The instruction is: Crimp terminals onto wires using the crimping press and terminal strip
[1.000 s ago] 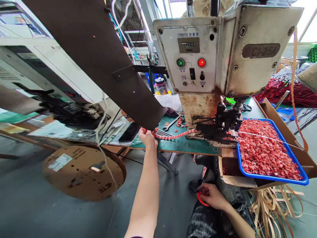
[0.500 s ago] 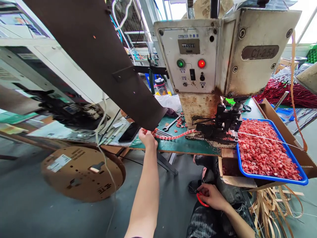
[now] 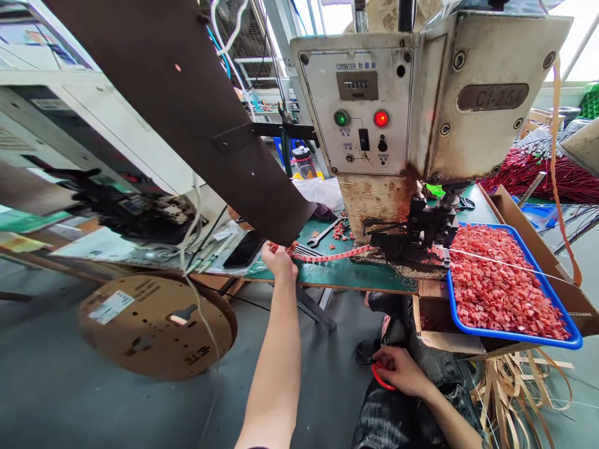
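Here our left hand [image 3: 281, 259] has the strip [image 3: 334, 257] pinched, fingers closed on it right by the lower end of the dark sheet [image 3: 210, 143]. From there the strip runs over the bench [image 3: 374, 275] to the black tooling [image 3: 397, 248] of the press [image 3: 491, 140]; we'd judge the pinch steadies it and lines it up with the entry. Down at the thigh [image 3: 388, 411], our right hand [image 3: 400, 373] curls around a red handle [image 3: 382, 378], its dark end too small to make out, probably held low to leave the tooling clear. Across from us, the tray [image 3: 515, 338], heaped with red bits [image 3: 505, 287], sits just beside the press, likely for easy reach, with a white strand [image 3: 508, 260] passing above.
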Demonstrator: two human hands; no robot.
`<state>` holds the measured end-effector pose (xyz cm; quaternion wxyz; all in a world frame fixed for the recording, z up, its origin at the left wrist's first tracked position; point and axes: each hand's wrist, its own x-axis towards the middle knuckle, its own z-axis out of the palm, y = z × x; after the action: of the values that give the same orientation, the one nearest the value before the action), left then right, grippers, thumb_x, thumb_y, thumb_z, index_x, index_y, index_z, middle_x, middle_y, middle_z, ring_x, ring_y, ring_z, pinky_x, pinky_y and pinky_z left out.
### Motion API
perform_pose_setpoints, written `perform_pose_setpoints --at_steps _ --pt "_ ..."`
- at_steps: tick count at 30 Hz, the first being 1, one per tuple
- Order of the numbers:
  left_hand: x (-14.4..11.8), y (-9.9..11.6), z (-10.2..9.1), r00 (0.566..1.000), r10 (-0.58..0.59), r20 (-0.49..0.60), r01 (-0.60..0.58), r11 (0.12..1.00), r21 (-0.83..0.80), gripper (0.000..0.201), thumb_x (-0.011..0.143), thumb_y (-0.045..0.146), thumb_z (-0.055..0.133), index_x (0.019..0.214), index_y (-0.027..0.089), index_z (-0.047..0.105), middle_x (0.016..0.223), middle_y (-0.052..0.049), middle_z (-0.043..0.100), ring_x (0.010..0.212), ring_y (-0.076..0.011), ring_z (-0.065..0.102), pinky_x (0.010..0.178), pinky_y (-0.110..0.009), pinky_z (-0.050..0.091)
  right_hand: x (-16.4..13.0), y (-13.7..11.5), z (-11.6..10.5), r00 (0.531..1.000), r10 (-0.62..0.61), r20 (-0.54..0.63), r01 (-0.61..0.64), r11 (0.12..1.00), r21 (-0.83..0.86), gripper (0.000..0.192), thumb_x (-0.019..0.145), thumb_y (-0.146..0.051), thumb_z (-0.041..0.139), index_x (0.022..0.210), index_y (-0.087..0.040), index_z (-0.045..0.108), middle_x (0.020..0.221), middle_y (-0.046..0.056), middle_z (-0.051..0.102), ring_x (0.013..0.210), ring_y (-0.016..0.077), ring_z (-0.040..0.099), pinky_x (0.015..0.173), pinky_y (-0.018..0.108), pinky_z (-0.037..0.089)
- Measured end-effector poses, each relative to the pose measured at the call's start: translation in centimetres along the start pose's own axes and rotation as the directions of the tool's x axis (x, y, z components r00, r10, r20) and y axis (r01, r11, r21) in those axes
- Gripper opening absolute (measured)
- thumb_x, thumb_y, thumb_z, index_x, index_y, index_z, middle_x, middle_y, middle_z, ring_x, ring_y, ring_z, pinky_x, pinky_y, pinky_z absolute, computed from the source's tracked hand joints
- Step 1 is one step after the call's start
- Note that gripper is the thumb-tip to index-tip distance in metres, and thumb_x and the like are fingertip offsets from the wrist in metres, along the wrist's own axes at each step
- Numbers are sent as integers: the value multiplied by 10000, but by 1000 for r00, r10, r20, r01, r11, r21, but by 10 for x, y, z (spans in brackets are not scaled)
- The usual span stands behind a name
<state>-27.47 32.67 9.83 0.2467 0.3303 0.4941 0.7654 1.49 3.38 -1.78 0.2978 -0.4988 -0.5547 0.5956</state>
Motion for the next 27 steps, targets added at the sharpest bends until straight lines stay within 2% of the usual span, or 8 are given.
perform_pose_setpoints --at_steps 7,17,27 --pt "-2 2 2 999 -19 -35 18 1000 -24 244 625 221 580 765 238 381 717 37 502 598 -101 576 603 -216 507 -1 -3 0 1000 -3 -4 3 1000 1 259 785 -189 686 1030 -158 764 714 -10 640 657 133 575 631 240 429" --pt "-1 0 2 998 -30 -62 27 998 -54 206 626 131 561 767 224 442 720 29 542 638 -119 601 645 -240 528 -1 -4 1 1000 10 -1 -10 1000 7 249 772 -168 685 1012 -157 752 690 -25 591 649 125 535 619 238 408" --pt "6 -9 -3 1000 -14 -27 14 1000 -5 228 686 151 613 809 215 433 762 30 548 624 -95 570 678 -236 531 -1 -4 0 1000 15 5 -15 1000 -1 275 778 -204 669 1036 -151 748 703 -18 584 653 126 511 615 237 381"
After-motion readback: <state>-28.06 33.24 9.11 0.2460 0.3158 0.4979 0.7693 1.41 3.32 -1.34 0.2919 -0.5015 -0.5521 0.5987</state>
